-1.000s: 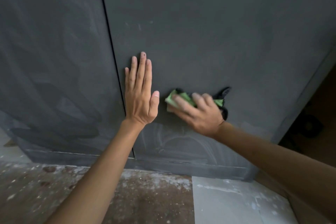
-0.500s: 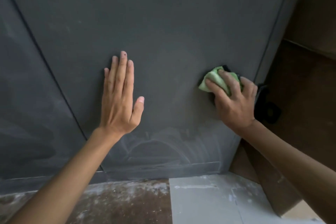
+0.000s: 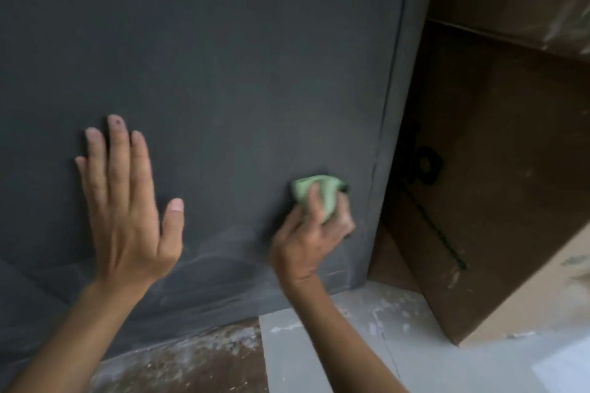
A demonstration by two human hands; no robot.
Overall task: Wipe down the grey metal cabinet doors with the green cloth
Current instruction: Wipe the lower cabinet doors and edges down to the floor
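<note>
The left hand (image 3: 126, 210) lies flat, fingers straight, on the grey cabinet door (image 3: 223, 73). The right hand (image 3: 311, 234) grasps a bunched, pale green cloth (image 3: 314, 193) against the door's lower right, near its edge.

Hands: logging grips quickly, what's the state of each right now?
Left hand: open, flat against the cabinet door.
Right hand: closed, gripping the green cloth.

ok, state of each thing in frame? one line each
left hand: open, flat against the door.
right hand: grips the cloth, presses it on the door.
green cloth: bunched, near the door's right edge.
cabinet door: looks closed, pale smears low down.
cardboard box: right of the cabinet.
</note>
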